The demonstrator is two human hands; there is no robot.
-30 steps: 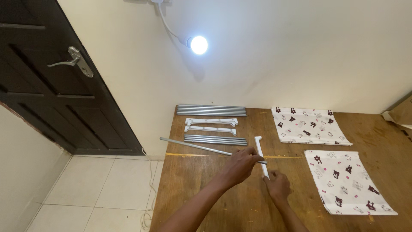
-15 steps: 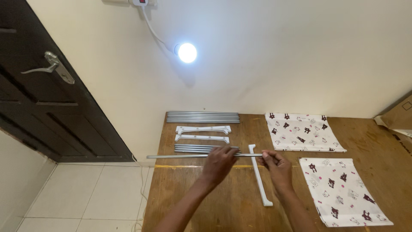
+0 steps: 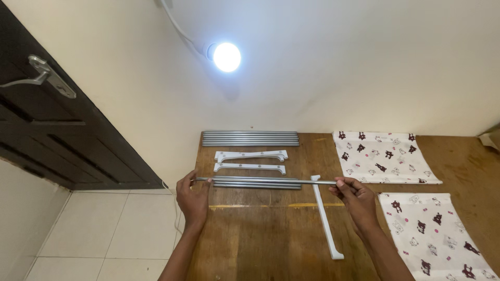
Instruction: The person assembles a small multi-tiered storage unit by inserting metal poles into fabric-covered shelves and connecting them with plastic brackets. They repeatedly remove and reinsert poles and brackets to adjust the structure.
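Since earlier: we see metal rod [image 3: 265,180] raised level, left hand [image 3: 192,196] and right hand [image 3: 354,196] fingers closed on ends; white bar [image 3: 325,218] and other parts lie loose, unjoined, on worktop [image 3: 260,239].

Bare bulb [image 3: 226,56] glares on wall; sharp focus, wide-angle edge bending.

Both forearms outstretched, left hand [image 3: 192,196] and right hand [image 3: 355,196] level, well apart, each grip pinched closed

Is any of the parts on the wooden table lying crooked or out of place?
Only the long white bracket: it lies lengthwise toward the person, across the direction of the other white brackets and grey rods. Both hands hold one rod level. Nothing looks damaged.
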